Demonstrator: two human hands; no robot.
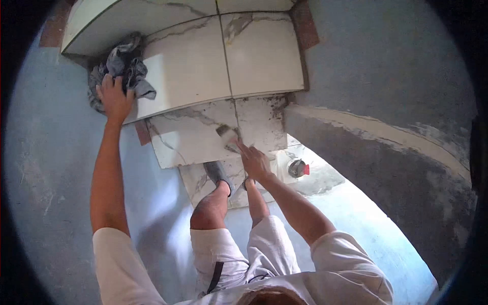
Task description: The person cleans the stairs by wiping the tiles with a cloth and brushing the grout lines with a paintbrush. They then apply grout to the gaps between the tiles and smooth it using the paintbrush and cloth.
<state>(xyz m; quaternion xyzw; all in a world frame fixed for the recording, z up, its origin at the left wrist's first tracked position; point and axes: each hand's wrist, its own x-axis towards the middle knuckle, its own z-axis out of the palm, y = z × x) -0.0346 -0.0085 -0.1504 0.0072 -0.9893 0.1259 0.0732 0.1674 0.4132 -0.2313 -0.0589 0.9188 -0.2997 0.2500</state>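
My left hand (116, 99) rests on a crumpled grey cloth (134, 66) at the left end of a marble-patterned tiled step (188, 66), its fingers spread over the cloth. In my right hand (254, 160) is a brush (230, 136), held by its handle. The brush's dark bristles point up and left over the lower tiled surface (188, 127), close to the tile joint. Dark dirt specks lie on this lower surface, mostly towards its right end. Whether the bristles touch the tile, I cannot tell.
A round container (296, 168) with a red piece on it stands on the lower tiles, right of my feet. A rough-edged grey wall (376, 147) slants down the right side. Blue-grey wall (46, 132) lies at the left. My legs are below the step.
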